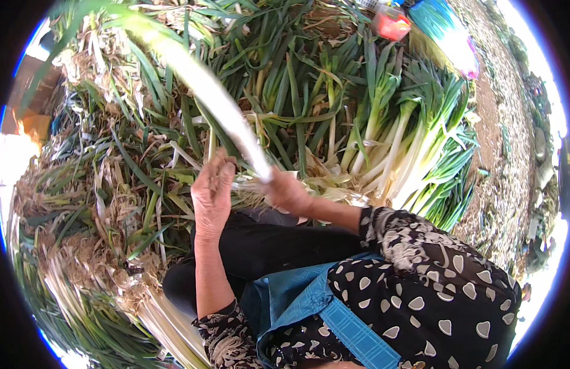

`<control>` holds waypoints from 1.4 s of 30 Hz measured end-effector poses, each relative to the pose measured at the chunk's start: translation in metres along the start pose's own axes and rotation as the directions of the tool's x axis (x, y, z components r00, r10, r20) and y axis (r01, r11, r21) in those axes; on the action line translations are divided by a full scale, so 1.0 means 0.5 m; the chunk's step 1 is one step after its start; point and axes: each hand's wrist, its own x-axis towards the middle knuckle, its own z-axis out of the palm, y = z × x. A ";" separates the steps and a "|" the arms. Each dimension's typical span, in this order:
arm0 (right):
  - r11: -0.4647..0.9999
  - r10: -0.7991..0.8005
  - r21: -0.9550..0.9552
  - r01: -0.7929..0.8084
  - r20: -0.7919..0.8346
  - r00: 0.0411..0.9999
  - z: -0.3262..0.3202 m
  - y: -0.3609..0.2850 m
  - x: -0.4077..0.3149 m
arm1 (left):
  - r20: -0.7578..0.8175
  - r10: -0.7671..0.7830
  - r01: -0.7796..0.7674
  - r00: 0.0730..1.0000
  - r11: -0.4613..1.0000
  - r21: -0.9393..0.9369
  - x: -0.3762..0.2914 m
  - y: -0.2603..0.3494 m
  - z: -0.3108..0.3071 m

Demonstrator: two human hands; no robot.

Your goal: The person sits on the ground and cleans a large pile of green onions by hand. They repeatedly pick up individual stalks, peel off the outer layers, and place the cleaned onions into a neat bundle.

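My right hand grips the root end of a long-stalked leek or Welsh onion. Its white shaft slants up and to the left, blurred by motion, with green leaves reaching the top left of the view. Close beside it, my left hand is raised with its fingers bent and drawn together. Whether it pinches a strip of leaf cannot be told. Behind both hands lies a bed of green stalks. Cleaned stalks with white shafts lean in a bunch to the right of my right hand.
Leaf scraps and dry peelings cover the ground to the left. Rooted stalks lie in bundles at the lower left. A red container and a blue-green bag stand at the upper right, beside bare soil.
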 end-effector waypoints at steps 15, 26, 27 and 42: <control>0.769 0.630 0.121 -0.627 0.022 0.777 0.171 0.282 0.324 | 0.068 -0.073 0.007 0.995 0.733 0.680 -0.025 0.025 -0.137; 0.960 0.277 0.022 -0.279 0.050 0.959 0.292 0.200 0.328 | 0.013 -0.218 0.143 0.976 0.684 0.715 -0.001 0.030 -0.191; 0.844 0.533 0.115 -0.523 -0.077 0.843 0.259 0.247 0.337 | 0.002 -0.239 0.167 0.971 0.684 0.711 -0.003 0.029 -0.192; 0.841 0.523 -0.254 -0.477 0.162 0.837 0.161 0.350 0.394 | 0.036 -0.304 0.182 0.952 0.656 0.733 -0.020 0.037 -0.181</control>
